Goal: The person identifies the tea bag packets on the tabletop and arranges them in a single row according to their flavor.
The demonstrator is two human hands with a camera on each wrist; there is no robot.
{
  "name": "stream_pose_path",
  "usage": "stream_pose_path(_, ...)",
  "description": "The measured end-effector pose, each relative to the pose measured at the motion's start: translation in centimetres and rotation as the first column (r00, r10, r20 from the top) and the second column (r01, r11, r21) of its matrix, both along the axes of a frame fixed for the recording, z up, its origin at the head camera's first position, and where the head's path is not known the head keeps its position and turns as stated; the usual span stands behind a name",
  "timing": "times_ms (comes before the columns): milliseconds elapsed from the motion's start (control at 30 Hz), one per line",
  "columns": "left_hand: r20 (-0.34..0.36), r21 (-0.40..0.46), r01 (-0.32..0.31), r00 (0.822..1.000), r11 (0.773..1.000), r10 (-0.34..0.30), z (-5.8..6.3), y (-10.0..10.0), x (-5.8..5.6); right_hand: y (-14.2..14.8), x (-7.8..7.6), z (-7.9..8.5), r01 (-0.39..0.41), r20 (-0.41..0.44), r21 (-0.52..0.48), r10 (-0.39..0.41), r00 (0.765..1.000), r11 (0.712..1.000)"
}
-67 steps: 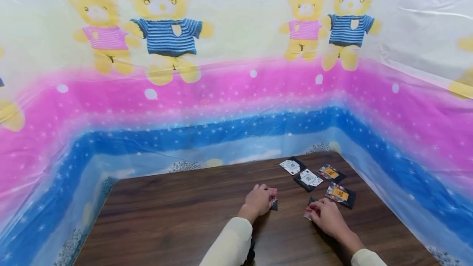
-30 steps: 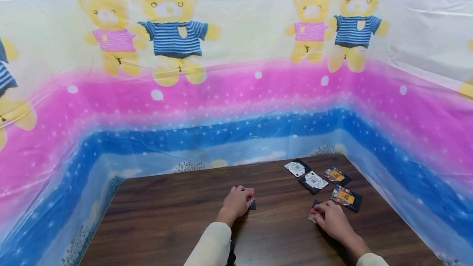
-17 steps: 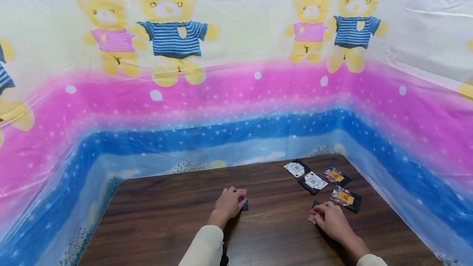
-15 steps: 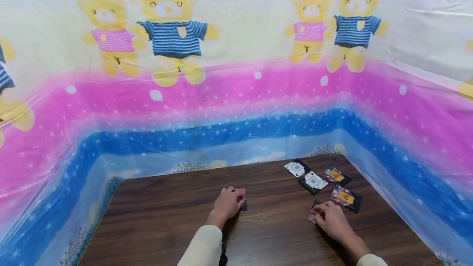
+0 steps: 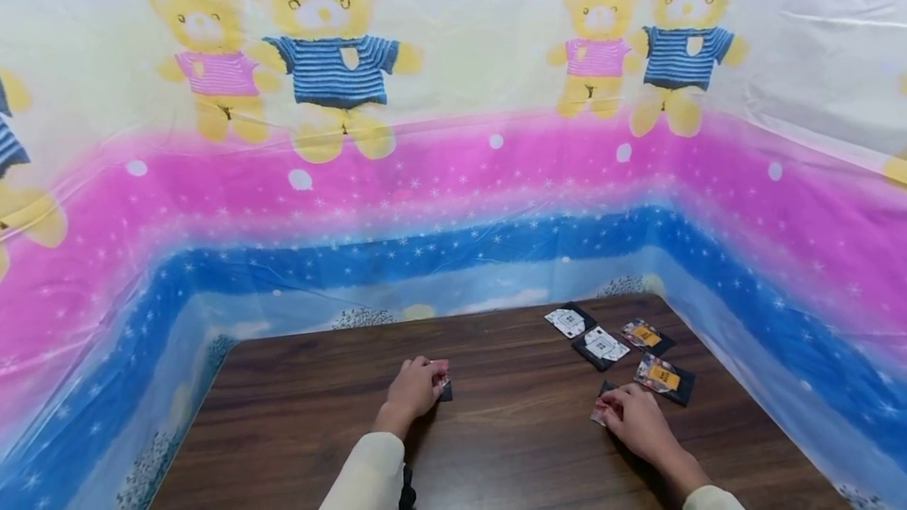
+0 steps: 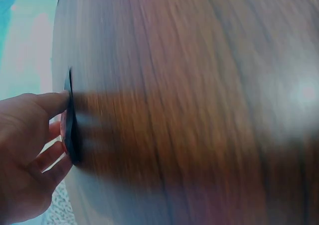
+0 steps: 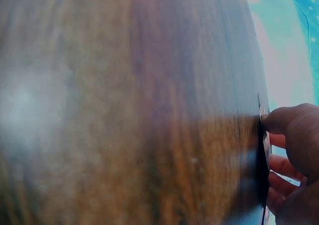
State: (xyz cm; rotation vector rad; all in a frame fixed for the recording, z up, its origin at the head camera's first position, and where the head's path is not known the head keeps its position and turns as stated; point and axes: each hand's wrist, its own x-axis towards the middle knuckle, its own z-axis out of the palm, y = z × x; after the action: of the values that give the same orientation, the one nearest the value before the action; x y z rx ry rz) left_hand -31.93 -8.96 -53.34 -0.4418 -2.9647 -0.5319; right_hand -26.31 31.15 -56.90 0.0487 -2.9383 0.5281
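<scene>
My left hand (image 5: 412,390) grips a small flat red-and-black packet (image 5: 445,389) on the brown table. In the left wrist view the thumb is at one end of the dark, slightly bent packet (image 6: 71,130) and fingers are at the other. To the right, my right hand (image 5: 636,419) holds a similar red-and-black packet (image 5: 598,414), partly hidden under its fingers. The right wrist view shows that packet (image 7: 264,153) edge-on, thumb at its upper part and fingertips along it, close to the tabletop.
Two white-and-black packets (image 5: 602,346) lie at the back right of the wooden table (image 5: 298,423). Beside them, nearer the right edge, are two orange-labelled dark packets (image 5: 664,378). A bear-printed cloth (image 5: 453,227) encloses the table's back and sides.
My left hand has moved left across the table with its packet, away from the right hand. The right hand keeps its place, holding its packet; the other packets stay where they were.
</scene>
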Motion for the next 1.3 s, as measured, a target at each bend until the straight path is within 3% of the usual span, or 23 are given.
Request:
stream_pose_path(633,0.003,0.009,-0.047,0.999,0.999,0.047,-0.9,-3.8,0.2,-0.1,0.4,-0.1,-0.008,-0.015,0.001,0.008,1.0,1.0)
stream_pose_path(933,0.005,0.004,-0.073,0.997,0.997,0.073,-0.6,-5.7,0.6,-0.4,0.7,0.0,0.004,0.023,-0.005,-0.004,1.0,1.0)
stream_pose_path(1300,0.042,-0.024,-0.115,0.992,0.993,0.116,0.1,-8.6,0.2,-0.1,0.5,0.2,-0.053,-0.065,-0.002,0.053,0.996,0.999)
